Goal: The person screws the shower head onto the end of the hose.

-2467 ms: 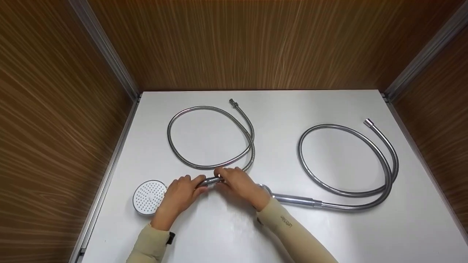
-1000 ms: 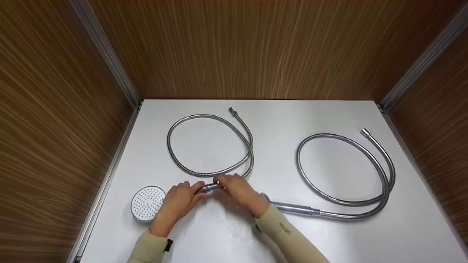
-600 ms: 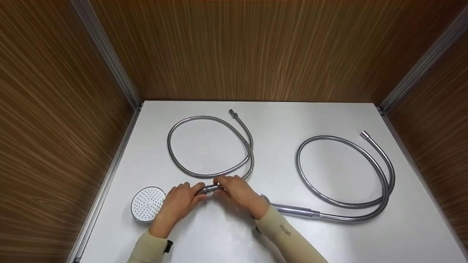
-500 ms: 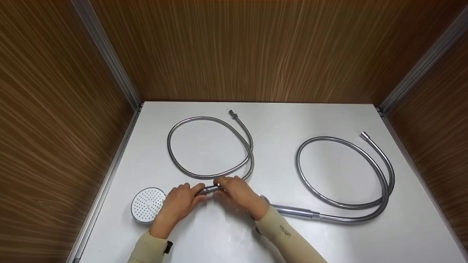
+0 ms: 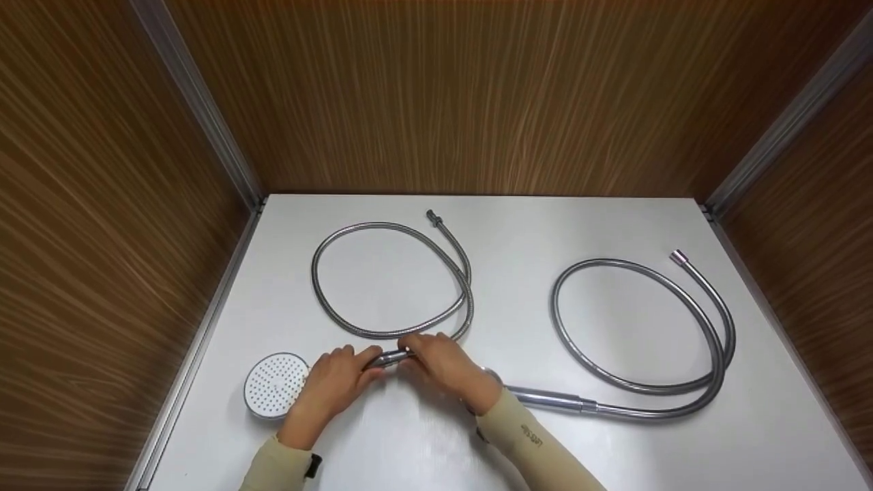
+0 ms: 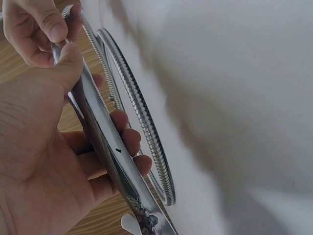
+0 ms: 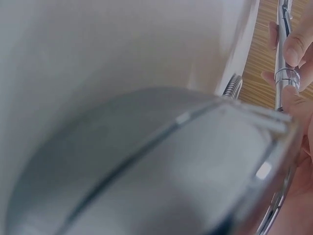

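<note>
My left hand (image 5: 334, 385) grips the chrome handle (image 6: 105, 122) of a shower head, its fingers beneath and thumb along the top. The round white spray face (image 5: 276, 385) points upward at the left, beside that wrist. At the handle's other end, my right hand (image 5: 443, 361) pinches the end fitting of a ribbed metal shower hose (image 5: 468, 286). In the right wrist view, a chrome collar (image 7: 286, 74) sits between the two thumbs, with handle and fitting in line. The right fingers partly hide the fitting. The rest of the hose loops on the white table (image 5: 518, 273).
A second shower head (image 5: 549, 398) lies at the right, its round head partly behind my right wrist. A smoother grey hose (image 5: 556, 300) runs from its handle in a loop. Wood-grain panels (image 5: 436, 95) stand around the table's back and sides.
The scene sits lower in the head view than 2.5 seconds ago, as the camera has tilted. Both hands keep their hold on the handle and hose fitting; the hose loops lie as before.
</note>
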The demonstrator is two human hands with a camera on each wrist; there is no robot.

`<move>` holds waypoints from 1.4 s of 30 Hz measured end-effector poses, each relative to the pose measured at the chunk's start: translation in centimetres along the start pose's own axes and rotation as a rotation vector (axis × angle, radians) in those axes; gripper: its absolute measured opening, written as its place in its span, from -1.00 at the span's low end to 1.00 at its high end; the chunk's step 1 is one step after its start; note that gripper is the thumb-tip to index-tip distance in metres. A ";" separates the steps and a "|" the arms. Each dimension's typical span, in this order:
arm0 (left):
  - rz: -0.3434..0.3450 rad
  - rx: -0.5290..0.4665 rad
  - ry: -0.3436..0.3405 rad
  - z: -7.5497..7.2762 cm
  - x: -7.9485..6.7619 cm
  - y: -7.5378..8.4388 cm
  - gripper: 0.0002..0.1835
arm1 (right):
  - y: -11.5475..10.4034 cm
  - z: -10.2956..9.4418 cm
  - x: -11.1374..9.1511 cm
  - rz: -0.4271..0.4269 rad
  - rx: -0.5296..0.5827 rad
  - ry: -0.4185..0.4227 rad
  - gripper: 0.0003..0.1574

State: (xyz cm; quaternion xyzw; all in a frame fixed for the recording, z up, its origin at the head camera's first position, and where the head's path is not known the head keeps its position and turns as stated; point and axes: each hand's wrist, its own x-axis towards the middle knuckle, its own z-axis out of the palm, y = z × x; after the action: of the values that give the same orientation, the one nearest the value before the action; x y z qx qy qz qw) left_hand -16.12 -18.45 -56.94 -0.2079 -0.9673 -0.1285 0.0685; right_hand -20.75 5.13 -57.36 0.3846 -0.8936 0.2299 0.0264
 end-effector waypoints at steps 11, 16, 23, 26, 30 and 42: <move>0.003 -0.027 0.007 0.0 -0.3 0.1 -0.67 | 0.1 0.1 -0.1 -0.031 -0.030 -0.016 -0.71; 0.010 -0.033 0.018 0.1 -0.2 0.0 -0.69 | 0.1 0.0 -0.1 -0.035 -0.036 -0.022 -0.72; 0.005 -0.029 0.007 0.1 -0.1 0.0 -0.70 | 0.0 0.1 -0.2 -0.014 -0.014 0.005 -0.68; 0.005 -0.026 0.017 0.0 0.1 0.0 -0.71 | 0.0 0.1 -0.2 -0.006 -0.013 0.016 -0.66; 0.009 -0.031 0.024 -0.1 0.2 0.0 -0.71 | 0.0 0.1 -0.1 0.003 -0.015 0.023 -0.66; 0.031 -0.015 0.024 0.3 0.3 -0.2 -0.70 | 0.3 -0.3 -0.1 -0.086 -0.045 0.038 -0.68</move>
State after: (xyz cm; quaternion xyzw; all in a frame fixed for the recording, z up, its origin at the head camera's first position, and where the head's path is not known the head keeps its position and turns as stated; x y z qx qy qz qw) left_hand -16.45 -18.42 -57.25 -0.2219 -0.9620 -0.1373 0.0807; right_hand -20.95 5.52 -57.23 0.4176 -0.8805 0.2156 0.0618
